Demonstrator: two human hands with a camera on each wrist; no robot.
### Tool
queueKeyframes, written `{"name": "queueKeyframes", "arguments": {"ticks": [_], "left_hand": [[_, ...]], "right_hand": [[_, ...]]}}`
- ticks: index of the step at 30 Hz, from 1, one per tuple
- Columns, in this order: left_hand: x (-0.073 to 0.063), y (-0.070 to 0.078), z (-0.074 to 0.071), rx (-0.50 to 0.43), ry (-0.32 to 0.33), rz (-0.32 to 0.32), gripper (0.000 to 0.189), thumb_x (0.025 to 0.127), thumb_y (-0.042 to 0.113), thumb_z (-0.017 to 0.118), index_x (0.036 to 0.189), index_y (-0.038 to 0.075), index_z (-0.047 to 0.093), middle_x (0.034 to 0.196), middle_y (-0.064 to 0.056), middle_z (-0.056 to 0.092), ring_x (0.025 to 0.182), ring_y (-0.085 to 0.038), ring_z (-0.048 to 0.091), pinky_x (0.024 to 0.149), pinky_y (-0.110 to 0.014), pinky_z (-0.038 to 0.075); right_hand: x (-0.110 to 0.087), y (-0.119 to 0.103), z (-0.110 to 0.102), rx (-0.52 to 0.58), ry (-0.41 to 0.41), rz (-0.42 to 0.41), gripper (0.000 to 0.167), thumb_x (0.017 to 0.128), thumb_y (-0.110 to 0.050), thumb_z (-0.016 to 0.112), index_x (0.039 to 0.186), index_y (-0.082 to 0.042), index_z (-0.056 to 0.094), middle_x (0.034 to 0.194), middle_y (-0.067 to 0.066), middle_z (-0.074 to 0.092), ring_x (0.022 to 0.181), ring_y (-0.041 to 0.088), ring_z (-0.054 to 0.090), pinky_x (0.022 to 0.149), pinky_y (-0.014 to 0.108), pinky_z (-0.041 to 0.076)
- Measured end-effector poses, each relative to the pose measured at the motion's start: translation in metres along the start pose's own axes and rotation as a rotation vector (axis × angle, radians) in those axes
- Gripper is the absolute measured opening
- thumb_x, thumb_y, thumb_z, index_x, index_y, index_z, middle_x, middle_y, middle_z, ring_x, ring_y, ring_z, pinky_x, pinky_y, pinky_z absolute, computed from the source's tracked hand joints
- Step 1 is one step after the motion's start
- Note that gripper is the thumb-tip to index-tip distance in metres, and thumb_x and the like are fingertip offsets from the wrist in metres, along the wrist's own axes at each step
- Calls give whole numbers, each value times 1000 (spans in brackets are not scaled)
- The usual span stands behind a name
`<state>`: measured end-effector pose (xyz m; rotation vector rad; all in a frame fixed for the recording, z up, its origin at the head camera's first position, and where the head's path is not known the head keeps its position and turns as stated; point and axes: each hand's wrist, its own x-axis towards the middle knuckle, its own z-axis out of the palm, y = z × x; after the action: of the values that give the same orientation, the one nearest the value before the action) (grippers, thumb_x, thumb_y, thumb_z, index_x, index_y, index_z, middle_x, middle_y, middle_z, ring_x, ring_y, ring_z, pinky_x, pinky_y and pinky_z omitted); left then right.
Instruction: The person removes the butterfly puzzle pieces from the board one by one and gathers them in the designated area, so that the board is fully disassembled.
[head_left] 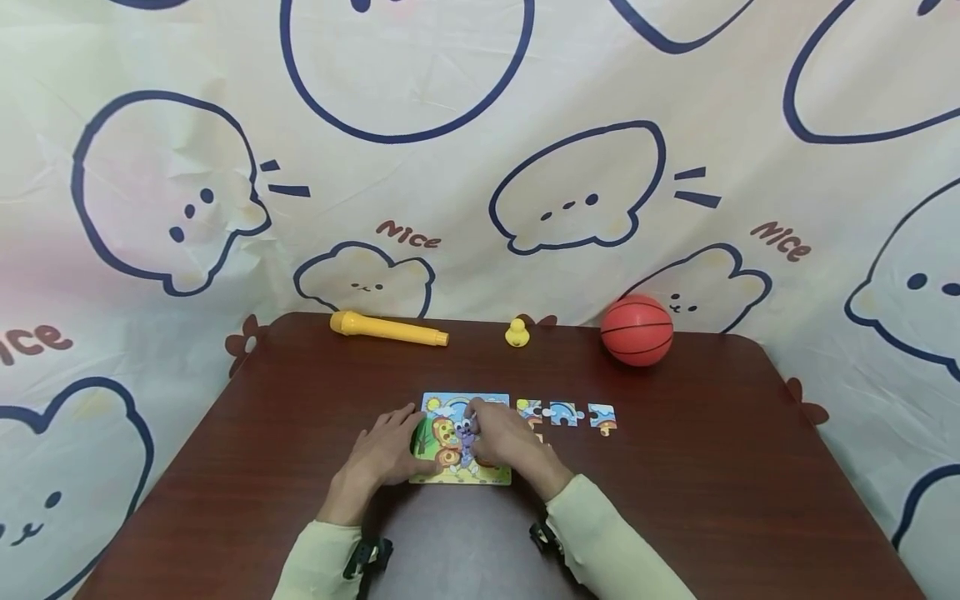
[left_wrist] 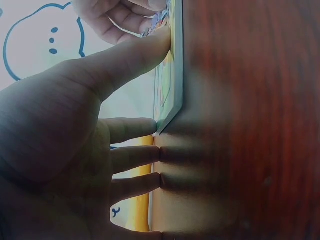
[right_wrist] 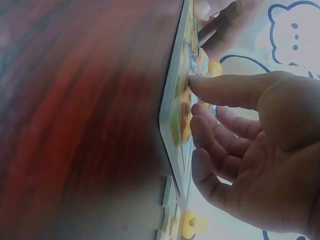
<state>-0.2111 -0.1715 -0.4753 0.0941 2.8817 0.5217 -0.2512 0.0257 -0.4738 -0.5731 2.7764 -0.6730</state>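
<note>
A colourful cartoon jigsaw puzzle (head_left: 450, 454) lies flat on the dark wooden table. My left hand (head_left: 386, 448) steadies its left side: the thumb (left_wrist: 145, 50) presses on the board, while the other fingers stretch out spread, with tips at the corner and on the tabletop. Over the puzzle's right half, my right hand (head_left: 506, 433) has thumb and fingers curled together at the surface. Between them a puzzle piece (right_wrist: 202, 59) appears tilted up from the board, mostly hidden by the fingers. Loose puzzle pieces (head_left: 562, 413) lie just right of the board, one partly covered by the right hand.
Along the table's back edge are a yellow toy microphone (head_left: 390, 329), a small yellow rubber duck (head_left: 517, 333) and a red toy basketball (head_left: 637, 331). Behind the table (head_left: 712, 483) hangs a pale cloth (head_left: 450, 183) with cartoon drawings.
</note>
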Motion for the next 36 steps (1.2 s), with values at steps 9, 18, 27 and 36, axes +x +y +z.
{"name": "queueKeyframes", "arguments": {"ticks": [9,18,27,36], "left_hand": [[-1,2,-3,-13,-3,2,88,74,50,78,146,12,43,156,-14,34,142,-39,30,107,-72,25],[-2,2,-3,-17,-3,8,88,74,52,78,146,12,44,156,-14,34,142,-40,31,106,-73,24],[-3,5,-4,-18,-1,19,89,74,49,79,146,10,43,156,-15,34,141,-40,31,106,-73,24],[-3,2,-4,-29,-2,27,91,74,50,78,146,10,42,156,-16,33,142,-41,29,106,-73,23]], "right_hand": [[2,3,-3,23,24,-36,36,78,-11,75,111,-15,61,80,-8,56,64,8,50,54,23,41],[-5,13,-11,46,67,-91,42,75,-22,81,112,-14,63,101,-3,56,83,10,52,69,24,47],[-17,35,-27,90,95,-74,45,74,-29,83,112,-14,63,107,1,56,82,12,52,69,27,47],[-30,58,-41,87,124,-29,41,76,-23,81,112,-15,64,103,-1,56,83,13,53,69,27,47]]}}
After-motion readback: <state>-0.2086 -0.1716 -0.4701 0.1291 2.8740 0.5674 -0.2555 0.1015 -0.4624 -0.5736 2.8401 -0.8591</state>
